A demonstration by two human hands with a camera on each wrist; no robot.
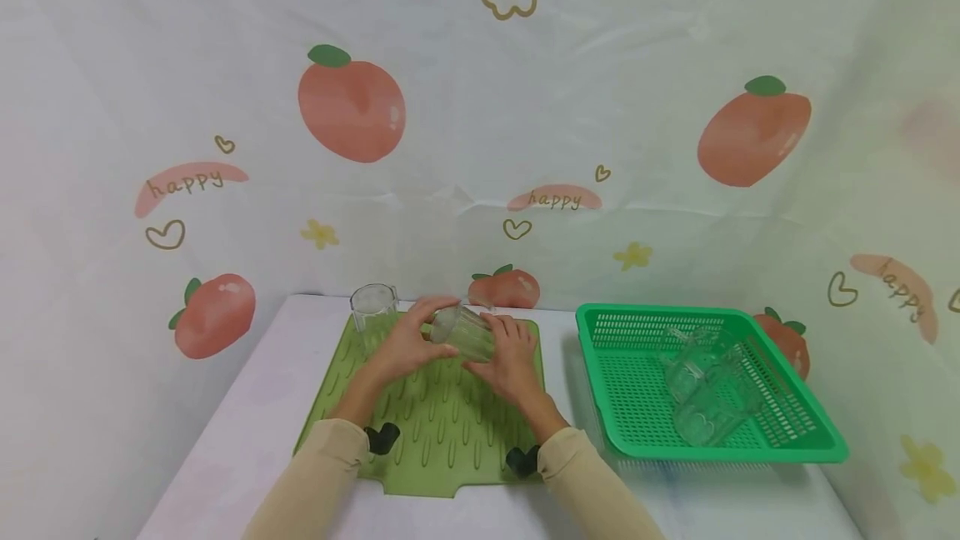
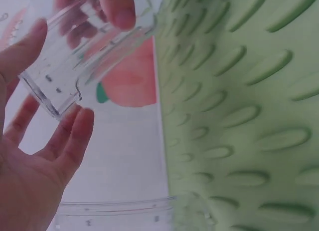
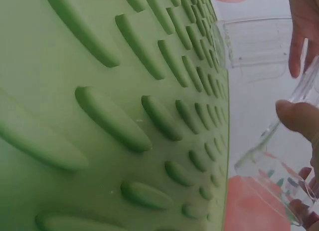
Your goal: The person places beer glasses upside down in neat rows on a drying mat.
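Observation:
A clear, ribbed glass mug [image 1: 471, 335] is tilted over the far part of the green drying mat [image 1: 423, 473]. My right hand [image 1: 513, 361] grips the mug's right end, with thumb and fingers on opposite sides in the right wrist view. The left hand [image 1: 411, 346] is around its other end. In the left wrist view that hand's fingers [image 2: 82, 128] are spread and fairly straight, with fingertips right at the mug's edge. Another clear glass mug [image 1: 373, 303] stands at the mat's far left corner, partly hidden behind the left hand.
To the right of the mat sits a green plastic basket [image 1: 720, 457] with slotted walls. Several clear glass mugs [image 1: 701, 417] lie inside it, toward its right side. A white curtain [image 1: 450, 107] printed with fruit hangs behind the table.

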